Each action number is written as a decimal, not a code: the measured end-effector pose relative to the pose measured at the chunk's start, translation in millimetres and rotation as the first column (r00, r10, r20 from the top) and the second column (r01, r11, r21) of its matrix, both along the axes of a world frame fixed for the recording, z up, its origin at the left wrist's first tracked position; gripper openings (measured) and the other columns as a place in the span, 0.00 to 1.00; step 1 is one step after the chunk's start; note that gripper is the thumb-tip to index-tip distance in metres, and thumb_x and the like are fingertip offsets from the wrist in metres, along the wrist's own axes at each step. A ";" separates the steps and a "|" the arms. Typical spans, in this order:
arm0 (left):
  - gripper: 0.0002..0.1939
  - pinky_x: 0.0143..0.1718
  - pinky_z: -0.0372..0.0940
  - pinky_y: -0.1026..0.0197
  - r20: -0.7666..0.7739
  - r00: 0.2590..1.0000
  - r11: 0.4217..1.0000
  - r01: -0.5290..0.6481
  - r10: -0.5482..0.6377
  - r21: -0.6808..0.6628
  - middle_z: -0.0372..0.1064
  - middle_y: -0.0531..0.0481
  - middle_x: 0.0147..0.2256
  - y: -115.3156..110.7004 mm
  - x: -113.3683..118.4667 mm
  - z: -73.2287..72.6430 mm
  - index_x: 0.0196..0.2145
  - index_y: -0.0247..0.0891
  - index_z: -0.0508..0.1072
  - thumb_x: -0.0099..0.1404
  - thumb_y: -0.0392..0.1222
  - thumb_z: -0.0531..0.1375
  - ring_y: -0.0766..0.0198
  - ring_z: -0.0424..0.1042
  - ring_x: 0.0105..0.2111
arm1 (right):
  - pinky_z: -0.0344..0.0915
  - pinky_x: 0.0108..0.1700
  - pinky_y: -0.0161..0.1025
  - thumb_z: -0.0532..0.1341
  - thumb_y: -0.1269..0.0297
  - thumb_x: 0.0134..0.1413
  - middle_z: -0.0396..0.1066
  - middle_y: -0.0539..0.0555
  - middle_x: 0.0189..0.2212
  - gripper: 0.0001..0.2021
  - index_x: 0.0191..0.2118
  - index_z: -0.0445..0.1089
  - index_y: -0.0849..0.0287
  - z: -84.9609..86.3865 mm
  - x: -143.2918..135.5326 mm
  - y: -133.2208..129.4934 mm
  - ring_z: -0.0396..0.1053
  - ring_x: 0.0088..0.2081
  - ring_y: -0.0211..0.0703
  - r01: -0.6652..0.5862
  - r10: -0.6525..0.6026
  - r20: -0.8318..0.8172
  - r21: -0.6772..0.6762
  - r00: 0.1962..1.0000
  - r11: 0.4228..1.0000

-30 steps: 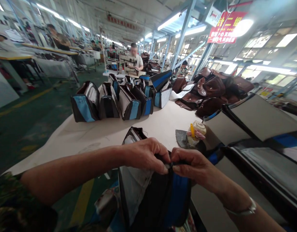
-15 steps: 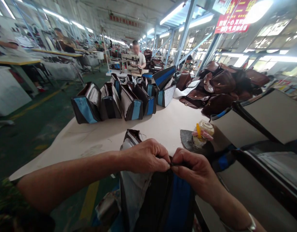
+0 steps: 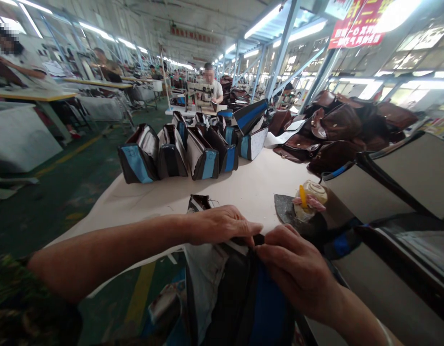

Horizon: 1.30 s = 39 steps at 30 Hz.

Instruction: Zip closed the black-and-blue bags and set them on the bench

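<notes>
An unfinished bag body [image 3: 231, 288], black with grey-white sides and a blue strip, hangs at the near edge of the table in front of me. My left hand [image 3: 222, 226] is at its upper edge, the index finger pointing right and the other fingers curled down onto the rim. Close beside it, my right hand [image 3: 294, 257] pinches the same rim, its knuckles turned up. A small gap lies between the two sets of fingertips. My hands hide part of the bag's opening.
Several similar bag bodies [image 3: 205, 163] stand across the pale table [image 3: 164, 204]. Finished brown leather bags [image 3: 337, 122] pile up at the back right. A glue-stained pot [image 3: 308, 199] sits on a dark scrap. Large grey panels [image 3: 373, 192] crowd the right. A co-worker [image 3: 212, 89] sits at a sewing machine.
The left index finger has straightened out from a pinch. My right hand has rolled over the rim, its knuckles now higher. The view has shifted slightly left.
</notes>
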<state>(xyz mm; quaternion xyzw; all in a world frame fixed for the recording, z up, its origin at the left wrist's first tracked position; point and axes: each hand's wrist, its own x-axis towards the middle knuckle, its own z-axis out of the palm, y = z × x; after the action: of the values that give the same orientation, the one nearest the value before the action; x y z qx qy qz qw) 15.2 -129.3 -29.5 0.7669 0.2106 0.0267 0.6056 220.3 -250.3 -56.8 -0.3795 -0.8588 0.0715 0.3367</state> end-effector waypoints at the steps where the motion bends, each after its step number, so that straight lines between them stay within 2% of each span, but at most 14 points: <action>1: 0.25 0.28 0.55 0.63 -0.020 0.999 1.000 0.025 -0.025 -0.005 0.62 0.55 0.22 0.6 -0.1 0.3 0.29 0.33 0.78 0.66 0.61 0.61 0.67 0.59 0.24 | 0.61 0.37 0.44 0.57 0.79 0.61 0.68 0.55 0.33 0.13 0.47 0.70 0.58 0.0 1.0 0.1 0.62 0.34 0.44 -0.003 0.000 0.052 0.059 0.999 0.998; 4: 0.24 0.26 0.52 0.64 -0.058 0.990 0.992 0.129 -0.128 0.013 0.60 0.57 0.24 0.3 -0.4 0.3 0.34 0.34 0.78 0.64 0.61 0.64 0.68 0.57 0.24 | 0.61 0.40 0.47 0.58 0.80 0.58 0.69 0.56 0.33 0.14 0.46 0.70 0.58 -1.9 3.8 -2.0 0.61 0.33 0.45 -0.026 0.005 0.124 0.170 0.992 0.985; 6: 0.20 0.28 0.55 0.64 -0.041 0.987 0.982 0.162 -0.158 0.098 0.63 0.55 0.26 -2.2 -1.5 2.0 0.36 0.34 0.78 0.66 0.58 0.62 0.67 0.61 0.27 | 0.61 0.46 0.51 0.59 0.78 0.59 0.71 0.56 0.34 0.12 0.46 0.70 0.58 -2.9 5.8 -5.7 0.65 0.34 0.46 -0.026 0.020 0.051 0.115 0.999 0.993; 8: 0.16 0.32 0.58 0.64 -0.020 0.986 0.959 0.166 -0.166 0.231 0.67 0.53 0.28 -7.1 -3.4 6.6 0.36 0.34 0.78 0.68 0.52 0.61 0.66 0.65 0.30 | 0.61 0.51 0.51 0.58 0.72 0.65 0.73 0.55 0.35 0.08 0.46 0.71 0.55 -0.9 8.1 -8.9 0.68 0.39 0.48 0.004 -0.017 -0.149 -0.085 0.989 0.996; 10: 0.11 0.35 0.60 0.64 0.018 0.988 0.926 0.138 -0.155 0.350 0.68 0.52 0.30 -14.2 -5.6 13.6 0.34 0.34 0.77 0.68 0.45 0.60 0.65 0.68 0.32 | 0.63 0.48 0.46 0.53 0.64 0.72 0.74 0.53 0.36 0.10 0.45 0.72 0.53 6.3 10.6 -8.6 0.70 0.41 0.46 0.027 -0.154 -0.339 -0.350 0.928 0.936; 12: 0.07 0.35 0.61 0.64 0.064 0.988 0.902 0.098 -0.138 0.419 0.68 0.52 0.30 -22.2 -7.5 21.2 0.31 0.34 0.76 0.66 0.38 0.60 0.66 0.68 0.32 | 0.64 0.40 0.41 0.52 0.59 0.74 0.74 0.52 0.34 0.14 0.42 0.74 0.54 18.6 12.9 -3.1 0.70 0.38 0.44 -0.004 -0.230 -0.365 -0.540 0.902 0.841; 15: 0.05 0.34 0.61 0.65 0.114 0.990 0.883 0.026 -0.089 0.469 0.68 0.53 0.28 -32.7 -8.7 29.8 0.28 0.34 0.74 0.61 0.31 0.60 0.67 0.68 0.31 | 0.60 0.34 0.37 0.60 0.57 0.68 0.69 0.50 0.29 0.13 0.33 0.75 0.57 40.7 15.4 11.1 0.66 0.32 0.39 -0.091 -0.090 -0.243 -0.641 0.966 0.762; 17: 0.05 0.33 0.61 0.66 0.110 0.993 0.873 -0.007 -0.053 0.488 0.68 0.53 0.28 -37.0 -8.7 32.8 0.27 0.35 0.74 0.59 0.30 0.59 0.67 0.68 0.30 | 0.58 0.31 0.36 0.63 0.61 0.65 0.67 0.49 0.29 0.11 0.31 0.75 0.58 52.3 14.7 18.5 0.63 0.30 0.37 -0.122 0.003 -0.177 -0.664 0.984 0.738; 20: 0.05 0.34 0.61 0.65 0.119 0.992 0.861 -0.016 -0.052 0.509 0.69 0.52 0.29 -38.7 -8.4 34.6 0.27 0.35 0.73 0.57 0.29 0.59 0.66 0.69 0.31 | 0.56 0.27 0.35 0.64 0.68 0.57 0.68 0.48 0.27 0.05 0.30 0.74 0.57 60.0 4.5 19.6 0.62 0.28 0.37 -0.069 -0.006 -0.108 -0.676 0.994 0.734; 24: 0.06 0.39 0.62 0.63 0.150 0.981 0.836 0.024 -0.127 0.548 0.69 0.51 0.29 -32.0 -12.2 37.6 0.28 0.36 0.72 0.56 0.29 0.57 0.63 0.69 0.34 | 0.52 0.26 0.36 0.61 0.79 0.42 0.64 0.46 0.21 0.10 0.24 0.64 0.56 61.4 -21.5 12.2 0.58 0.25 0.36 0.108 -0.135 -0.039 -0.407 0.990 0.907; 26: 0.06 0.41 0.62 0.62 0.170 0.975 0.831 0.024 -0.142 0.556 0.69 0.51 0.30 -25.2 -18.0 40.1 0.29 0.37 0.72 0.58 0.30 0.57 0.62 0.69 0.35 | 0.52 0.28 0.37 0.62 0.78 0.43 0.63 0.47 0.22 0.10 0.23 0.62 0.57 63.7 -27.4 14.6 0.58 0.26 0.37 0.123 -0.146 -0.057 -0.294 0.988 0.948; 31: 0.05 0.42 0.63 0.60 0.201 0.978 0.902 -0.039 -0.054 0.430 0.69 0.49 0.33 -4.7 -44.2 43.9 0.29 0.36 0.69 0.63 0.37 0.58 0.61 0.66 0.36 | 0.62 0.39 0.39 0.58 0.55 0.68 0.72 0.53 0.36 0.13 0.41 0.73 0.58 64.3 -8.7 42.6 0.68 0.38 0.43 -0.155 0.040 -0.222 -0.528 0.974 0.835; 35: 0.07 0.41 0.63 0.60 0.133 0.991 0.957 -0.007 -0.033 0.289 0.69 0.49 0.32 0.7 -66.3 48.5 0.27 0.36 0.69 0.62 0.38 0.59 0.61 0.66 0.35 | 0.62 0.49 0.42 0.65 0.53 0.63 0.71 0.55 0.43 0.13 0.42 0.73 0.59 46.5 -4.9 56.9 0.68 0.46 0.47 -0.357 0.226 -0.299 -0.519 0.927 0.777; 39: 0.07 0.39 0.62 0.62 0.023 1.000 0.978 0.005 -0.010 0.208 0.70 0.52 0.34 -9.3 -74.5 60.0 0.35 0.36 0.74 0.58 0.39 0.64 0.63 0.66 0.35 | 0.62 0.47 0.42 0.70 0.54 0.58 0.71 0.54 0.39 0.13 0.40 0.74 0.58 33.2 -20.5 55.5 0.68 0.43 0.46 -0.458 0.242 -0.441 -0.490 0.864 0.742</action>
<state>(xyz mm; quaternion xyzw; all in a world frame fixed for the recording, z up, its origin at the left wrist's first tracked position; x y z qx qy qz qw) -59.4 -138.6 30.6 0.8265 0.1963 0.0554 0.5247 199.8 -194.8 -23.7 -0.2735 -0.7780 0.4581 0.3316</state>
